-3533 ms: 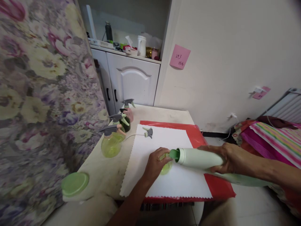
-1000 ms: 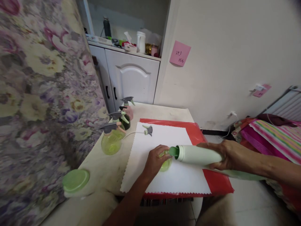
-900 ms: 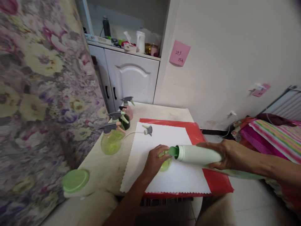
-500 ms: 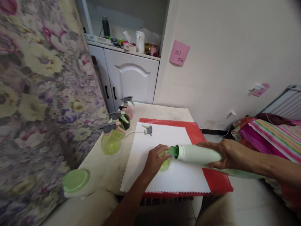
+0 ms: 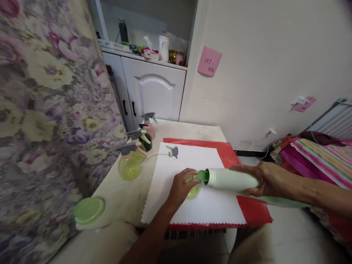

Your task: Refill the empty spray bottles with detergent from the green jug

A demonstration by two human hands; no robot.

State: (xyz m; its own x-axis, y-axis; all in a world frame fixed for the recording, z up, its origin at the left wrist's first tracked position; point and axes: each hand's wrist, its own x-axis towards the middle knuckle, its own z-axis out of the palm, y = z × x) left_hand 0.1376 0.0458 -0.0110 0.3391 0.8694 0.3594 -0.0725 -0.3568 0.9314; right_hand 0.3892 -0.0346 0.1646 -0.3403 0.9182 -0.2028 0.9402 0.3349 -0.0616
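Note:
My left hand [image 5: 184, 183] is closed around the neck of a small yellow-green spray bottle [image 5: 194, 192], which has no spray head on it. That bottle stands on a white sheet with a zigzag edge [image 5: 209, 211]. From the right, my right hand [image 5: 260, 181] grips a pale green jug [image 5: 231, 179], tipped nearly level. Its darker green spout [image 5: 202, 176] sits at the bottle's mouth, close to my left fingers. I cannot make out any liquid flowing. A loose grey spray head [image 5: 173, 152] with a white tube lies on the sheet, beyond my left hand.
Several spray bottles stand along the table's left side, the nearest a yellow-green one [image 5: 129, 167] and the farthest pink [image 5: 150, 128]. A green-lidded container [image 5: 89, 211] is at the lower left. Red plastic [image 5: 254, 211] lies under the sheet. A floral curtain [image 5: 55, 128] hangs at left.

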